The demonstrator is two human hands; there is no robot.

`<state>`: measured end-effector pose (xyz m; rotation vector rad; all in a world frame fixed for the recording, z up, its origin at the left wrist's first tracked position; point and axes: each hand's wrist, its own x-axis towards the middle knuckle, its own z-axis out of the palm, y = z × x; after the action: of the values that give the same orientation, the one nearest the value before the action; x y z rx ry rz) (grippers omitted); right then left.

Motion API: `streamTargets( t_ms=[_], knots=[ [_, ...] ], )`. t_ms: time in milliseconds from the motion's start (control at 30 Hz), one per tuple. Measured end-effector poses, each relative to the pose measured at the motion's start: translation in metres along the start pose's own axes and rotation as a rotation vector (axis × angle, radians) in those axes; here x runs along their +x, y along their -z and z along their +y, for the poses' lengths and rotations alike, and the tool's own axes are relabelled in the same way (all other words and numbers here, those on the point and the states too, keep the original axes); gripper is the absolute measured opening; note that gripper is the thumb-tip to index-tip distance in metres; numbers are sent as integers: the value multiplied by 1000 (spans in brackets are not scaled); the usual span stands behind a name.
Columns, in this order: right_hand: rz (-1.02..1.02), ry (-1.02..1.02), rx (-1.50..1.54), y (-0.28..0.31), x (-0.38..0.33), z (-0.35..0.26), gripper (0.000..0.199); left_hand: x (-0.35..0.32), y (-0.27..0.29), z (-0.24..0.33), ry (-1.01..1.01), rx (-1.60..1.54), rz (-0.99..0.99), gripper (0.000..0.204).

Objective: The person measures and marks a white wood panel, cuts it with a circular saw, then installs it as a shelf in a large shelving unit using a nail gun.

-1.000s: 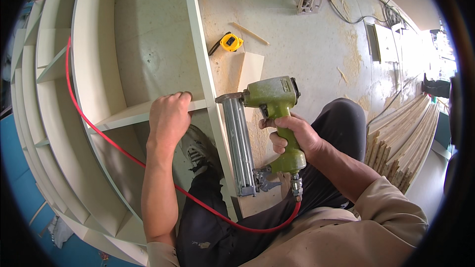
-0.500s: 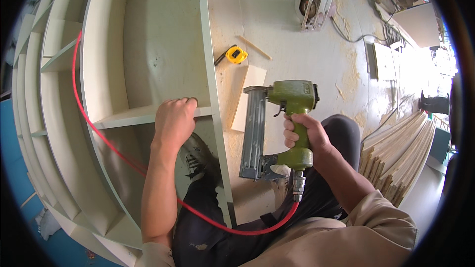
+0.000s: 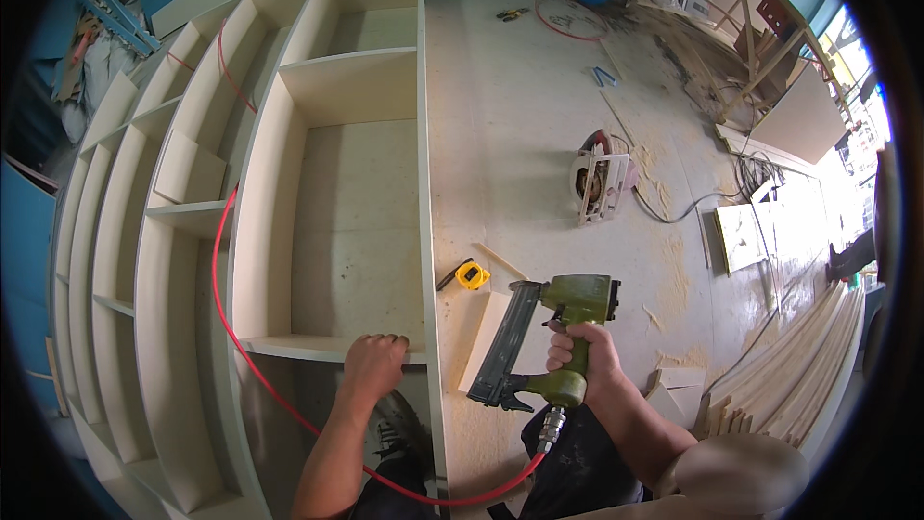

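My right hand is wrapped round the grip of a green nail gun, held upright to the right of a large cream shelving unit. Its dark magazine slants down toward the unit's long side board. From the gun's base a red air hose loops left across my legs and up over the unit. My left hand is closed over a crosswise shelf board, near where that board meets the long side. The fingertips are partly hidden behind the board.
A yellow tape measure and a pale wood board lie beside the unit. Farther off, a circular saw rests on the floor with its cable trailing right. Long wood strips are stacked at the right. A person's shoe shows near the right edge.
The view has tilted up, so more of the unit and the far floor show. The nail gun leans more, its magazine foot angled left. My left hand stays on the shelf board.
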<state>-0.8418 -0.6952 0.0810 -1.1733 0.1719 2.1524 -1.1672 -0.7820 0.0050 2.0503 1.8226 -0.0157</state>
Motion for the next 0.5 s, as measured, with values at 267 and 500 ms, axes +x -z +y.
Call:
streamTargets(
  t_ms=[267,500],
  knots=[
    [47,-11,37,-15,3,18,23,5,6,2,-25,-28,-17,19],
    [24,112,93,-41,-13,34,18,-50,126,3,-55,-308,45,43]
  ],
)
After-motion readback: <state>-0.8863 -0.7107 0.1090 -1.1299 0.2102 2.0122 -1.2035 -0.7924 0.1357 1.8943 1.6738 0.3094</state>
